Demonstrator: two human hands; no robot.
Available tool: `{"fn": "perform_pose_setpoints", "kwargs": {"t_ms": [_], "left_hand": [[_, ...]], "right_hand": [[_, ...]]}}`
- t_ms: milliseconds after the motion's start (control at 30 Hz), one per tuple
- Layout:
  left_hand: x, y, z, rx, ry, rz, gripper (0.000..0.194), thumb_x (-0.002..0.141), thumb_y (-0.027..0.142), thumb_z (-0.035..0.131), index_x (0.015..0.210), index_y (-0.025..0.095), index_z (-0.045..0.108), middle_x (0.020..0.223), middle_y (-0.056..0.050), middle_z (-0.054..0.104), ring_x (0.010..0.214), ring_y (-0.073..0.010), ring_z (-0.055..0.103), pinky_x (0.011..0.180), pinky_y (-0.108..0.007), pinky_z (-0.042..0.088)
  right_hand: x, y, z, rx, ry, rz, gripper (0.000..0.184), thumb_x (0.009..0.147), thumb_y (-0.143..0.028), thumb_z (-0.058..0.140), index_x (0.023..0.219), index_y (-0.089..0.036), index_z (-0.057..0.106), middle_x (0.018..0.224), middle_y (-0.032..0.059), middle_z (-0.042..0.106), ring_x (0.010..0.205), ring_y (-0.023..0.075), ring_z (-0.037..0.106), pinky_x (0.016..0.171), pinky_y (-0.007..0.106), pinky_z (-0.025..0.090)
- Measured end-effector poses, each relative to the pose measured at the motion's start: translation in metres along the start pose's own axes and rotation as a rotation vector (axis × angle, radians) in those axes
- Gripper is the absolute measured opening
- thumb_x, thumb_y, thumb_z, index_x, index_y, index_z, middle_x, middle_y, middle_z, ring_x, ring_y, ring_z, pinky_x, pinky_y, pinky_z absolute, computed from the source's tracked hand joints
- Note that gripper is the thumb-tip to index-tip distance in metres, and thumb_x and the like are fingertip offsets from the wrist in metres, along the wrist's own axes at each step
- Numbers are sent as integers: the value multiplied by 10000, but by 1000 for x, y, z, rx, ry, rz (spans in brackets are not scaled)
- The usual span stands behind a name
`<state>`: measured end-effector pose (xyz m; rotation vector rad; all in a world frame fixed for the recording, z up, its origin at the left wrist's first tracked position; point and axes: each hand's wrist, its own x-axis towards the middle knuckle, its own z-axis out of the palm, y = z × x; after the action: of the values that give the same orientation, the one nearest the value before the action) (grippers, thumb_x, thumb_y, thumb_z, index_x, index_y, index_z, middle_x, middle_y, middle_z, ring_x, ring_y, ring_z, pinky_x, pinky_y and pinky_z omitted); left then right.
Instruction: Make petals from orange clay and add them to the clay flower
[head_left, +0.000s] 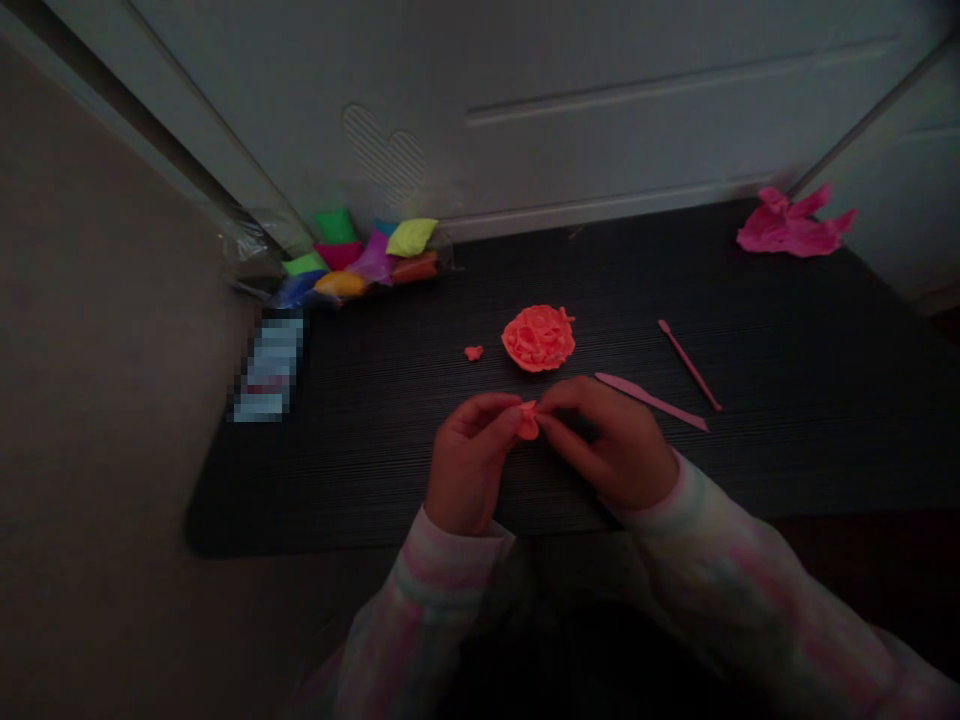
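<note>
My left hand (472,462) and my right hand (609,442) pinch a small piece of coral-orange modelling clay (529,424) between their fingertips, above the dark table (420,420). Ahead of my hands lies a round, layered lump of the same clay (538,338), and a tiny crumb of clay (473,353) rests to its left. Close to my right hand is a flat pink plastic clay knife (651,401). Farther right lies a thin pink modelling stick (690,365).
Small bags of coloured clay (352,262) are heaped at the table's far left corner, and a blurred packet (270,366) lies at its left edge. Crumpled pink wrapping (793,225) sits at the far right. A white door stands behind the table.
</note>
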<state>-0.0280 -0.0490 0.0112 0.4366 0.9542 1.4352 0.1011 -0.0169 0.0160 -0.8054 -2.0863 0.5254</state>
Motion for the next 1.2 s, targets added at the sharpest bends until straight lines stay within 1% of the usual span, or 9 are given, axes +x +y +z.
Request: {"fn": "perform_pose_setpoints", "kwargs": {"t_ms": [133,300,367,467,567,733,867,967,1200], "left_hand": [[0,0,-1,-34,-17,-7,69,622,97,639,671,145,645,573,17,640,532,-46,562,579,-157,460],[-1,0,-3,-61,-31,-21,153,598,76,655,726,159,646,606,16,658,513,-44,570,543,-145,457],[-1,0,-4,-66,-41,-27,151,590,72,661,712,158,645,602,21,656,501,-41,565,523,-138,450],[-1,0,-3,-83,-41,-34,132,583,71,670,682,154,646,583,30,649,512,-39,568,517,-124,445],[-2,0,-3,-98,-48,-37,108,593,87,672,679,149,655,589,25,653,531,-39,573,537,-124,452],[-4,4,-5,-132,-128,-62,104,672,207,617,690,121,673,647,-19,667,612,-87,599,569,-169,483],[-5,6,-6,-146,-183,-138,73,630,151,637,682,130,684,654,-11,676,599,-88,602,562,-168,489],[-6,6,-6,-137,-210,-160,89,614,137,659,695,137,696,652,-7,684,614,-83,609,589,-155,490],[-8,5,-6,-24,-213,-62,69,606,160,687,671,175,704,687,19,671,650,-67,593,607,-142,466]], "right_hand": [[-1,-1,1,27,2,0,85,757,-93,515,806,-156,541,738,47,611,693,135,569,620,265,467],[-4,-2,-2,227,11,181,134,777,-124,507,890,-182,550,811,35,615,759,140,571,677,288,468],[-4,-1,-3,266,-23,199,162,782,-128,505,922,-188,562,835,32,625,773,141,574,688,293,465],[-2,0,-5,300,-84,194,145,782,-135,516,892,-190,591,826,26,635,769,139,577,692,291,459],[0,0,-7,343,-95,239,115,775,-151,536,862,-185,603,805,20,634,750,130,575,675,274,455],[-1,-2,-10,503,-102,340,76,761,-171,562,819,-185,609,778,6,633,734,120,577,665,257,452],[-1,-4,-12,686,-134,435,65,743,-162,573,788,-188,612,744,-2,635,712,121,589,644,249,462],[0,-4,-13,732,-143,473,63,727,-148,583,766,-186,615,721,-5,633,697,120,591,641,247,465],[0,-5,-14,791,-159,493,65,727,-145,585,764,-190,614,732,-10,625,714,110,585,662,235,460]]}}
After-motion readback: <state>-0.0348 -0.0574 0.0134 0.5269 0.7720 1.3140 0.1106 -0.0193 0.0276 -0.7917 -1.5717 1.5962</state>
